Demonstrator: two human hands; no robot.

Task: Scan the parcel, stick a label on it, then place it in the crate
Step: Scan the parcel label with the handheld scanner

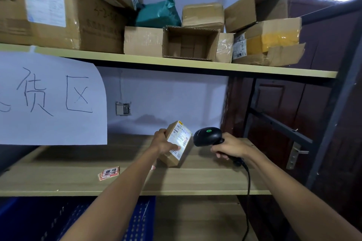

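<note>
We hold the small cardboard parcel (177,144) in our left hand (164,141), fingers wrapped around its left side and the thumb pressed across its white shipping label (181,137); the box is tilted, its lower corner at or just above the wooden middle shelf (195,180), though we cannot tell whether it touches. Our right hand (232,147) is closed around the grip of a black barcode scanner (208,136), whose head, with a green light on top, sits just beside the parcel's right edge and faces the label. The scanner's black cable (248,191) hangs down past the shelf's front edge. A small stack of red-and-white stickers (109,173) lies on the shelf to the left of our left forearm. Below the shelf, a blue perforated crate (137,219) shows at lower left. A white sheet with handwritten characters (51,100) hangs from the upper shelf (176,64), which is crowded with cardboard boxes (191,43).
</note>
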